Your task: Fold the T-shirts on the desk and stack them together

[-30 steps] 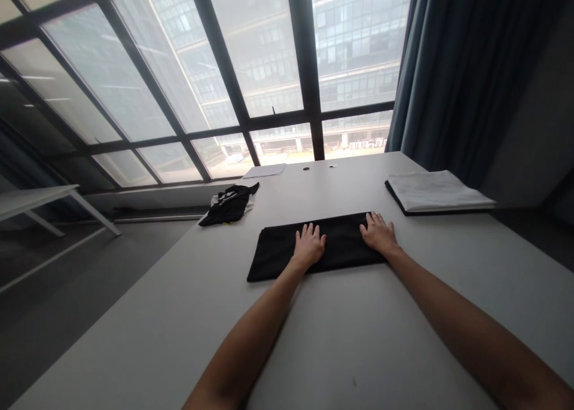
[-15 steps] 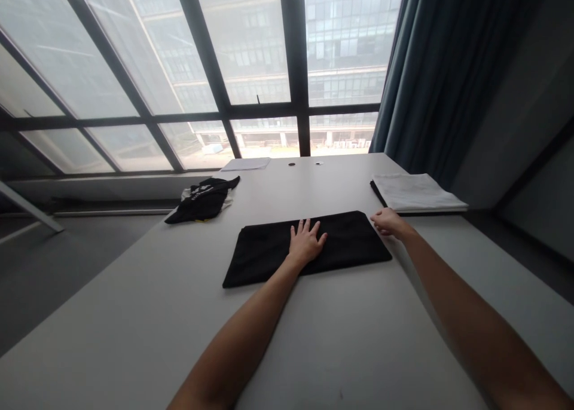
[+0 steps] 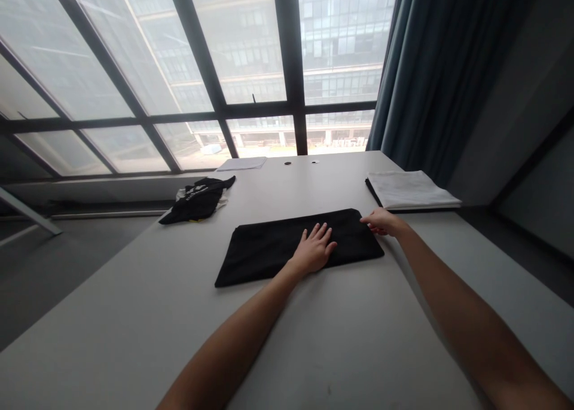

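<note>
A flat black folded cloth lies on the white table in front of me, its long side running left to right. My left hand rests flat on it, right of its middle, with the fingers spread. At the cloth's right edge, near the far corner, my right hand pinches the rim between thumb and fingers. Its other fingers are curled and partly hidden.
Beyond my right hand lies a stack of folded white and black cloth. A crumpled black garment with white print sits at the left edge. White sheets lie at the back, before the windows; a blue curtain hangs right.
My left hand has slid a little to the right over the black cloth. My right hand has moved slightly onto the cloth's right edge. The view has shifted a little.
</note>
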A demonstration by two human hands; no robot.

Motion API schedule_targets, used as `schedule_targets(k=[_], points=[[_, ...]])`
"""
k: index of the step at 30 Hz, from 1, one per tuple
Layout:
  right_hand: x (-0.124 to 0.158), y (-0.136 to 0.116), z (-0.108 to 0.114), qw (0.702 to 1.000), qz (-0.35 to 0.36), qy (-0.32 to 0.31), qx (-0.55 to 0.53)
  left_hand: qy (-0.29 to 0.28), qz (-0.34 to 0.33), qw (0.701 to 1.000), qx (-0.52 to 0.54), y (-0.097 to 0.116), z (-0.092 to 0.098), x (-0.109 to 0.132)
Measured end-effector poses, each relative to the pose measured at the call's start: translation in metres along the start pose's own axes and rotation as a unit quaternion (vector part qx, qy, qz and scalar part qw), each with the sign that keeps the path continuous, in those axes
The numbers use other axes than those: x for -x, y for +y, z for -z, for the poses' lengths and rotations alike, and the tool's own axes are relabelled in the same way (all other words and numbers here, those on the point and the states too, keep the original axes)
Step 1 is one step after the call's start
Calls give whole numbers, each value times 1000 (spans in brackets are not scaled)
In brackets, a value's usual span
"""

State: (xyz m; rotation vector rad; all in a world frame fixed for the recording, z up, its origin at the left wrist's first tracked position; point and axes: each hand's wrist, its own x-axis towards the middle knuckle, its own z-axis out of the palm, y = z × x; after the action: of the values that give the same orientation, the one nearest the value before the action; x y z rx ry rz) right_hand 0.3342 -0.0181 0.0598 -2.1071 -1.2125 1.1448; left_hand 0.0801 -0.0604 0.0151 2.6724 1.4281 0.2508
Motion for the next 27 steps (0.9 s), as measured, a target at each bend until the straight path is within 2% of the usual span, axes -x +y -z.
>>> schedule_targets(k=[3, 6, 9, 12, 15, 17, 20, 22, 24, 27], points=[[-2, 1, -1, 1000, 5, -12, 4, -30, -3, 999, 18, 5, -1, 3], [-4, 3, 1, 999, 15, -35, 10, -13, 6, 998, 57, 5, 0, 3], [-6, 5, 3, 997, 35, -75, -1, 54, 28, 990, 125, 2, 3, -2], [-3, 5, 5, 991, 56, -120, -35, 151, 39, 962, 226, -3, 8, -10], [6, -2, 7, 984, 80, -145, -64, 198, 52, 914, 350, -4, 12, -17], [15, -9, 7, 980, 100, -149, -80, 179, 60, 872, 452, -1, 14, -20], [28, -20, 0, 974, 133, -146, -114, 128, 67, 782, 606, 7, 17, -19], [36, -27, -11, 966, 155, -152, -143, 103, 82, 728, 673, 12, 21, -17], [45, -31, -29, 957, 181, -163, -159, 84, 110, 687, 713, 13, 24, -16], [57, -35, -60, 951, 213, -174, -139, 86, 170, 654, 732, 7, 25, -17]])
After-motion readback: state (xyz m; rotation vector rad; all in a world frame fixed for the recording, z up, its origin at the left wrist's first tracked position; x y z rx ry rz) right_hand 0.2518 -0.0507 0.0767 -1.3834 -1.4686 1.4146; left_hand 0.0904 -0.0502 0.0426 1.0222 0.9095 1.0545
